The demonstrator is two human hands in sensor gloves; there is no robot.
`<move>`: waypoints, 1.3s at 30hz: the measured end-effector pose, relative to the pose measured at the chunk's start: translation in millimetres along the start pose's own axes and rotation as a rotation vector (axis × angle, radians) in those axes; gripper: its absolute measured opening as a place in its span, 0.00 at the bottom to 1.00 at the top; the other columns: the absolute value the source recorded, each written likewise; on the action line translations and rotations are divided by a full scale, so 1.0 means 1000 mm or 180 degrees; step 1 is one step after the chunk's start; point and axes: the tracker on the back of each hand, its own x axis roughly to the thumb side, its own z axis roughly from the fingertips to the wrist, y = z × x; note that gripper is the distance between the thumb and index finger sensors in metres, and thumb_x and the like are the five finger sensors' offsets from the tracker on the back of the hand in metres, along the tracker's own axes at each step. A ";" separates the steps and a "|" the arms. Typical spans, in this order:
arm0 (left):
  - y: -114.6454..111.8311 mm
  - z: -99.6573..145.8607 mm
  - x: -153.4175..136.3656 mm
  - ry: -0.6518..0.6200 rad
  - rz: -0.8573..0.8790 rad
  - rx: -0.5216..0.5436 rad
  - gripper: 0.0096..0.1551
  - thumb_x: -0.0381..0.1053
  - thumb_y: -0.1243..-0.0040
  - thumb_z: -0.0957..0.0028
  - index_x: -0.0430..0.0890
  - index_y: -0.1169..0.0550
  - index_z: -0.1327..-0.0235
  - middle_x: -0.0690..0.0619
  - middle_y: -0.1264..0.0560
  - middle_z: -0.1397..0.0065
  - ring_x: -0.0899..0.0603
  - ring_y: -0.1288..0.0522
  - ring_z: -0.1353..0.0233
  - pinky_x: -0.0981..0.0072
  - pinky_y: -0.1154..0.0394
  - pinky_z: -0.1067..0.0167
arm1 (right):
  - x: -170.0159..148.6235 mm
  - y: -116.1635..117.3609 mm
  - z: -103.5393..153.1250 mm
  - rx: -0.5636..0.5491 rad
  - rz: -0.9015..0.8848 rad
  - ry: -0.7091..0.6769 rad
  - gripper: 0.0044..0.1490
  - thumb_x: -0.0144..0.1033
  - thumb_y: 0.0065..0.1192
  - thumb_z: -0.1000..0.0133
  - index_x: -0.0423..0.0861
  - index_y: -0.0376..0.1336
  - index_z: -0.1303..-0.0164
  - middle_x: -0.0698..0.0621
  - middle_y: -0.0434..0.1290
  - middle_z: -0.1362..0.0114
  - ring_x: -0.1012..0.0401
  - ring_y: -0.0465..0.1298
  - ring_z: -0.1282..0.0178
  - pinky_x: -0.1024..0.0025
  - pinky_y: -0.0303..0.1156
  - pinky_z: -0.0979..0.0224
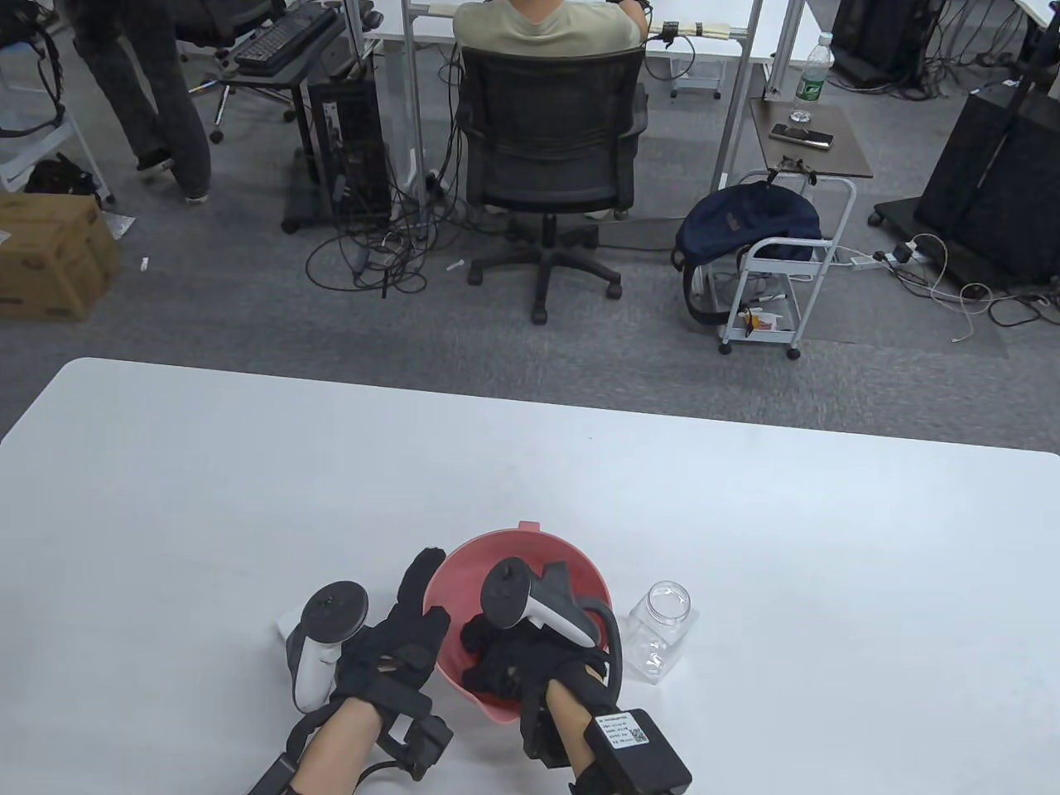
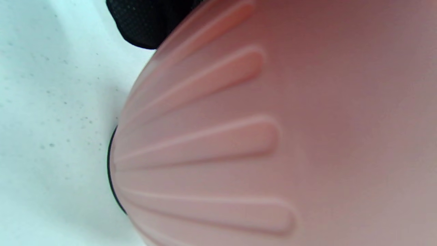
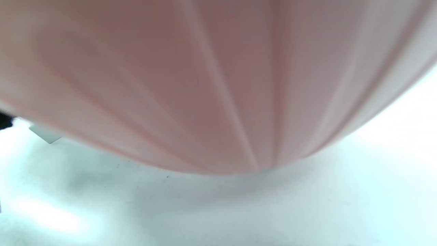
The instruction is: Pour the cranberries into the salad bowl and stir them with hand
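Pink plastic fills the lower centre of the table view, where the salad bowl [image 1: 571, 563] sits on the white tabletop [image 1: 248, 497] with both gloved hands at work on it. The left hand [image 1: 397, 638] lies against the bowl's outer left wall, fingers [image 1: 422, 571] stretched nearly straight up the side with the thumb hooked over the rim, apparently to brace the bowl so it does not slide or tip. The right hand [image 1: 497, 662] reaches down inside the bowl, a placement that fits the stirring step. Its fingers look curled among the contents, but the tracker and the dark glove hide them, so its grip cannot be told. No cranberries can be made out; the hand covers the bowl's floor. Just right of the bowl, a clear jar [image 1: 658, 629] stands lidless and seemingly empty, set aside within reach, suggesting the pouring is done. Both wrist views show only the bowl's ribbed pink outer wall, close and blurred, against the tabletop.
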 end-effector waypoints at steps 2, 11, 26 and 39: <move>0.000 0.000 -0.002 -0.0017 0.0036 -0.0011 0.38 0.54 0.55 0.35 0.72 0.57 0.20 0.46 0.50 0.11 0.32 0.41 0.17 0.44 0.34 0.24 | 0.000 0.002 -0.002 0.0087 0.0041 0.0048 0.38 0.67 0.75 0.56 0.74 0.63 0.34 0.72 0.72 0.22 0.68 0.73 0.17 0.61 0.71 0.17; 0.000 -0.004 -0.012 -0.0205 0.0215 -0.0204 0.39 0.62 0.56 0.35 0.73 0.60 0.20 0.49 0.51 0.10 0.32 0.45 0.15 0.42 0.37 0.23 | -0.007 0.010 -0.011 0.0813 0.0218 0.0385 0.39 0.71 0.65 0.52 0.86 0.54 0.29 0.82 0.58 0.12 0.71 0.55 0.07 0.59 0.63 0.10; 0.003 -0.005 -0.014 -0.0222 0.0115 -0.0227 0.39 0.62 0.56 0.36 0.74 0.60 0.20 0.49 0.50 0.09 0.33 0.44 0.15 0.42 0.35 0.24 | -0.017 0.011 -0.014 0.0802 -0.0039 0.0589 0.47 0.78 0.58 0.47 0.77 0.45 0.19 0.68 0.42 0.07 0.59 0.48 0.07 0.57 0.60 0.12; 0.003 -0.005 -0.013 -0.0197 0.0106 -0.0228 0.40 0.62 0.55 0.36 0.74 0.60 0.20 0.49 0.50 0.09 0.33 0.43 0.15 0.42 0.35 0.24 | -0.019 0.009 -0.015 0.0639 -0.0070 0.0598 0.58 0.77 0.56 0.41 0.47 0.47 0.14 0.43 0.53 0.10 0.46 0.70 0.21 0.62 0.75 0.22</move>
